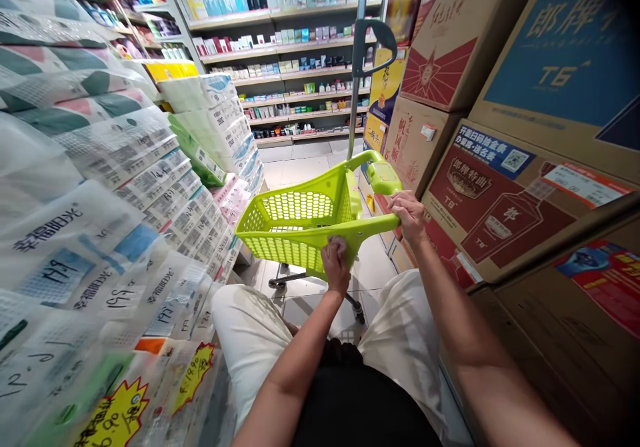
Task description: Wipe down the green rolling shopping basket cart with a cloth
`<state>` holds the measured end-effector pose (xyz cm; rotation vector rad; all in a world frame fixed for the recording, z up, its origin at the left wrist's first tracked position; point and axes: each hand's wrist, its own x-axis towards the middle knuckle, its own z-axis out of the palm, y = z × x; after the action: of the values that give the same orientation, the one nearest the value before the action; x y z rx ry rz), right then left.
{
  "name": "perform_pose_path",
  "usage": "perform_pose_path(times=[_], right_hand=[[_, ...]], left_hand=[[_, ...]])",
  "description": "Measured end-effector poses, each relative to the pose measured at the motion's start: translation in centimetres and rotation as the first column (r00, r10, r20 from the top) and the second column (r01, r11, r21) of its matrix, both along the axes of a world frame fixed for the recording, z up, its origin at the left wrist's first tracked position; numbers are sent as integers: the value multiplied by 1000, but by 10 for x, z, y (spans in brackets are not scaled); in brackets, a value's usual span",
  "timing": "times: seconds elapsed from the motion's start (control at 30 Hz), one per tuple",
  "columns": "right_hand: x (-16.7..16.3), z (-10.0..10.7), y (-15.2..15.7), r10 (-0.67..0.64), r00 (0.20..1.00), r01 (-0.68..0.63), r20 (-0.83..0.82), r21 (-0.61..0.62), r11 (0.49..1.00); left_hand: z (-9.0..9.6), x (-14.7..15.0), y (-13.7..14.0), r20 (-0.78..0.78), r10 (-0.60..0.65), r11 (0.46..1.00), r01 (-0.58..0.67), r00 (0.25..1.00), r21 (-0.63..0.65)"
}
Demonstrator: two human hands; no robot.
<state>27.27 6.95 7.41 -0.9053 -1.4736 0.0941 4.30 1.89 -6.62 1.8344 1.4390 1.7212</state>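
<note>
A lime-green shopping cart (290,237) with a perforated basket stands in front of my knees, its basket pointing left. My right hand (407,217) is wrapped round the end of its handle. Against the basket's near side, close to the handle, my left hand (335,264) presses a small crumpled pale cloth (339,242). Most of the cloth is hidden by the fingers. Inside the basket I see no goods, though part of its floor is hidden by the near wall. Dark wheels (277,283) show beneath the cart.
Wrapped tissue packs (165,187) are stacked along the left. Large liquor cartons (480,187) rise close on the right. A grey pole with a loop handle (374,47) stands behind the cart. Shelves of small boxed goods (295,67) cross the far end of the tiled aisle (287,167).
</note>
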Motion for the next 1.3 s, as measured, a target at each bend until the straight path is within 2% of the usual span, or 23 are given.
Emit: perform_pose_path(times=[0.07,0.13,0.33,0.4,0.5,0.57,0.7,0.77,0.9,0.97,1.07,1.17,1.23,1.3], right_hand=[[0,0,-1,8,1000,-8,2,12,1000],[-1,-1,-2,16,1000,-16,3,24,1000],[-3,0,-5,5,1000,-5,-12,20,1000],[-4,2,-6,4,1000,-4,-14,25,1000],[-5,2,-8,-8,1000,8,-12,30,1000],[-5,1,-8,-22,1000,22,-4,20,1000],[-5,0,-8,-37,999,37,8,10,999],[-6,1,-9,-38,999,38,8,15,999],[-7,2,-10,-24,1000,24,1,35,999],[-7,2,-10,-25,1000,25,5,26,999],[-5,0,-9,-27,1000,26,6,27,999],[-5,-3,-7,-19,1000,20,-11,61,998],[-5,-3,-7,-24,999,25,-22,73,997],[-6,-3,-8,-27,999,29,-27,70,997]], left_hand=[[-14,-9,-6,-44,13,997,-16,999,-77],[-21,-15,-8,-67,19,994,-26,998,-104],[8,-5,5,8,61,998,-61,998,21],[6,-3,2,-4,58,998,-58,998,7],[-10,-8,-8,-30,46,997,-48,998,-58],[-14,-13,-8,-23,66,995,-68,998,-76],[7,-20,8,57,200,980,-199,978,-7],[10,-22,14,78,226,974,-227,971,5],[-13,-35,6,107,231,971,-223,967,-81],[-19,-44,6,149,278,958,-263,949,-110],[-1,-57,19,194,400,916,-389,896,-92],[21,-60,33,179,439,898,-431,881,-82],[22,-56,34,143,426,904,-414,893,-104],[13,-52,29,124,391,918,-376,912,-129]])
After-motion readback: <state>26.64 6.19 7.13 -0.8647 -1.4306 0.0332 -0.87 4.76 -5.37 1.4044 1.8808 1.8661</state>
